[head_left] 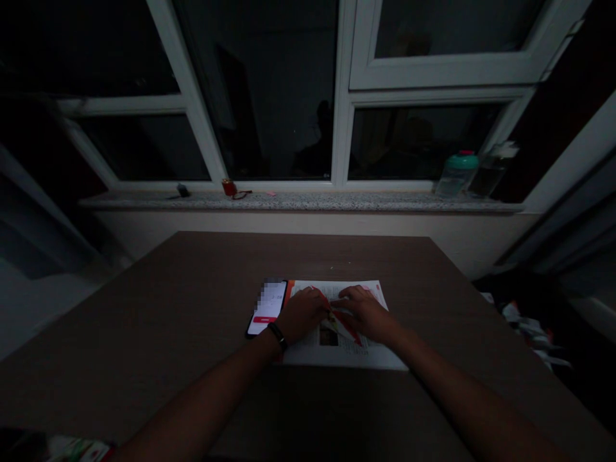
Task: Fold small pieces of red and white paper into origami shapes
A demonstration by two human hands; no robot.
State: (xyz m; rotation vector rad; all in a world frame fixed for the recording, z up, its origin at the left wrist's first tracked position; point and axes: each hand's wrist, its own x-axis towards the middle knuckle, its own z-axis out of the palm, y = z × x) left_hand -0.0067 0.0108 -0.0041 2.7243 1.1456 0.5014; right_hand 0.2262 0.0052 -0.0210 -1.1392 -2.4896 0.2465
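Between my hands is a folded piece of red and white paper (pixel 345 326), tilted over a printed sheet or booklet (pixel 337 357) that lies flat on the table. My left hand (pixel 302 314), with a dark band on the wrist, is closed on the paper's upper left part. From the other side, the bent fingers of my right hand (pixel 368 314) grip its upper right part. The fingertips are partly hidden and the light is dim. A phone (pixel 267 308) with a lit screen lies just left of my left hand, by the sheet's edge.
The brown table (pixel 192 282) runs up to the wall below a stone windowsill (pixel 308 201). On the sill stand a bottle with a teal lid (pixel 457 173), another clear bottle (pixel 493 170) and a small red object (pixel 228 187). Something colourful (pixel 79 448) sits at the lower left.
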